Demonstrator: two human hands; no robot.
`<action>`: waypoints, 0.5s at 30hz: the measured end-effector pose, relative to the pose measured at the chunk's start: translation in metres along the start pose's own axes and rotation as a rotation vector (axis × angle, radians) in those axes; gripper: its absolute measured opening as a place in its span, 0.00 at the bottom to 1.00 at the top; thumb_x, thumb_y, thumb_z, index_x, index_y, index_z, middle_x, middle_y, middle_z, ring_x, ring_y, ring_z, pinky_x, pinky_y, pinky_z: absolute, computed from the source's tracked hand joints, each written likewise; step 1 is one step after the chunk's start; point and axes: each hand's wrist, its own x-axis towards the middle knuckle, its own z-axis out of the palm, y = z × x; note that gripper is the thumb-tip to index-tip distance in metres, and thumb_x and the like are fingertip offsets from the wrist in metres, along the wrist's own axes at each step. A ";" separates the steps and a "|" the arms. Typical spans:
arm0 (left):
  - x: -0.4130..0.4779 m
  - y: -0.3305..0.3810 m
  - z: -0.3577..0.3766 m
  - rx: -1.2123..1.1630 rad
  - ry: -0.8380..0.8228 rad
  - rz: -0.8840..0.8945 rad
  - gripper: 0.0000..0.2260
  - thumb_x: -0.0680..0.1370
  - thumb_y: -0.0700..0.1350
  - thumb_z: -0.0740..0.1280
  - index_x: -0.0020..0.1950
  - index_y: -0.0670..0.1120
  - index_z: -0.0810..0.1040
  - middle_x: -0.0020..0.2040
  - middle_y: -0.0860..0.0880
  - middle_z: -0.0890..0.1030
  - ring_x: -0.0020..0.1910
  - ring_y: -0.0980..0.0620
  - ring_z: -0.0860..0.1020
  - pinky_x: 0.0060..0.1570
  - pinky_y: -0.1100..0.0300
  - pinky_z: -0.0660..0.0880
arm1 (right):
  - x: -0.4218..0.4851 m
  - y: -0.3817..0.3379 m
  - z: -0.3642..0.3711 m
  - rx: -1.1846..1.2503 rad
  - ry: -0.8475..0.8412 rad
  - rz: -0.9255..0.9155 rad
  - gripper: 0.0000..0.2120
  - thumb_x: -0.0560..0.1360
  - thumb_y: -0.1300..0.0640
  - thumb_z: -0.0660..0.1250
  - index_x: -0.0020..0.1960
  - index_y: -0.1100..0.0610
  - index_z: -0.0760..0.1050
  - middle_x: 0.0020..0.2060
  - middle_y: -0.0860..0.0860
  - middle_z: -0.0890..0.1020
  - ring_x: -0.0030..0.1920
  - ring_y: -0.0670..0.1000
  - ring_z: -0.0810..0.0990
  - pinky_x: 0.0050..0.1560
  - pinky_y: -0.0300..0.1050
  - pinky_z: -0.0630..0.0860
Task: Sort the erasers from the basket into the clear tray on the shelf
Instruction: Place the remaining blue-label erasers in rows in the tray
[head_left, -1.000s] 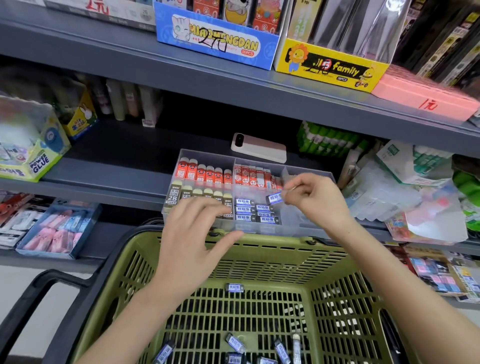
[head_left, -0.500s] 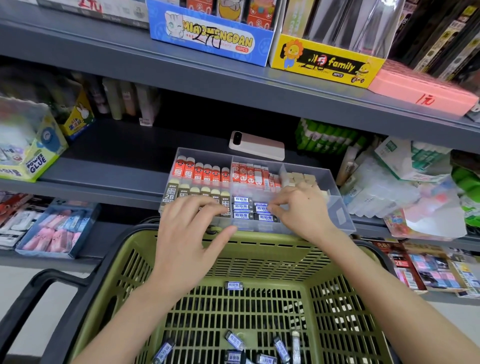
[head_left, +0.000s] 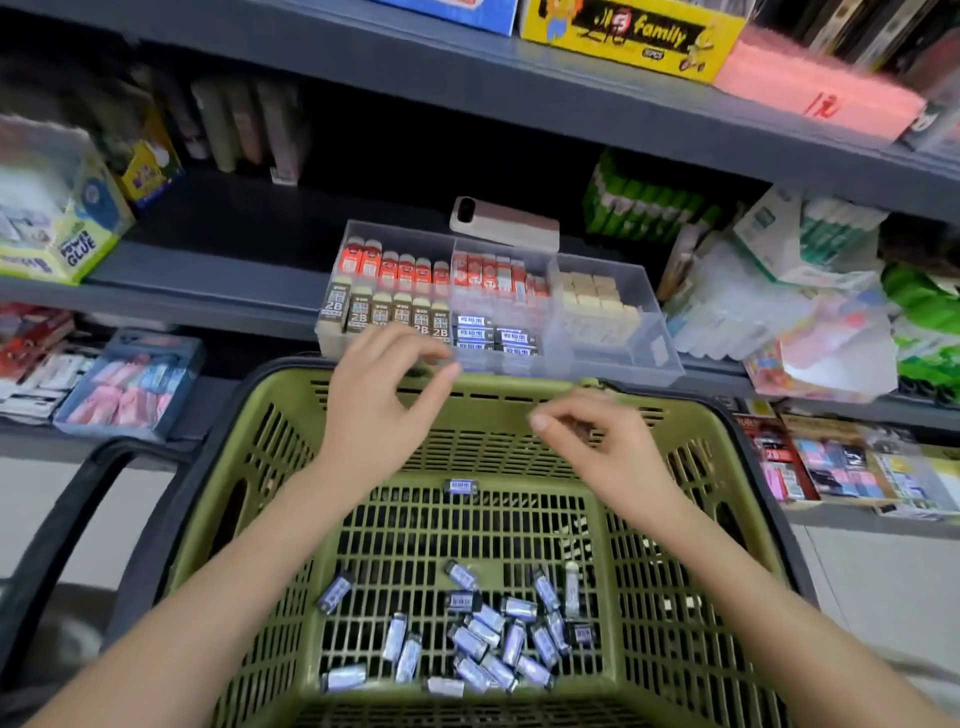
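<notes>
A green plastic basket sits in front of me, with several small blue-sleeved erasers scattered on its floor and one more eraser lying apart near the far wall. On the shelf behind it stands the clear tray, its compartments holding rows of red, brown 2B, blue and beige erasers. My left hand hovers over the basket's far rim with relaxed fingers, holding nothing. Over the basket my right hand hangs with loosely curled fingers, empty.
A phone lies on the shelf behind the tray. Glue boxes stand at the left, plastic bags of goods at the right. The basket's black handle hangs at the left. A lower shelf holds a blue box.
My right hand put the blue eraser into the tray's blue compartment and drew back over the basket, empty. The left hand stayed near the rim. My view tilted down.
</notes>
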 end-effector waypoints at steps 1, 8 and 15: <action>-0.007 0.001 0.005 -0.059 -0.042 -0.027 0.12 0.75 0.50 0.64 0.45 0.43 0.81 0.41 0.56 0.77 0.40 0.62 0.71 0.43 0.63 0.68 | -0.013 0.011 0.007 -0.002 -0.144 0.104 0.05 0.74 0.53 0.69 0.46 0.53 0.82 0.38 0.41 0.81 0.40 0.40 0.76 0.43 0.32 0.69; -0.098 -0.023 0.069 0.136 -1.078 -0.049 0.17 0.74 0.55 0.69 0.62 0.54 0.77 0.59 0.53 0.75 0.62 0.53 0.68 0.66 0.56 0.64 | -0.078 0.102 0.054 -0.462 -0.711 0.718 0.22 0.73 0.45 0.68 0.62 0.56 0.72 0.56 0.52 0.80 0.51 0.51 0.80 0.56 0.47 0.77; -0.162 -0.057 0.101 0.274 -1.255 -0.093 0.30 0.70 0.57 0.72 0.70 0.56 0.68 0.62 0.52 0.68 0.64 0.52 0.61 0.66 0.57 0.61 | -0.101 0.126 0.073 -0.376 -0.558 0.897 0.35 0.69 0.41 0.70 0.66 0.58 0.62 0.48 0.51 0.76 0.43 0.46 0.77 0.37 0.37 0.74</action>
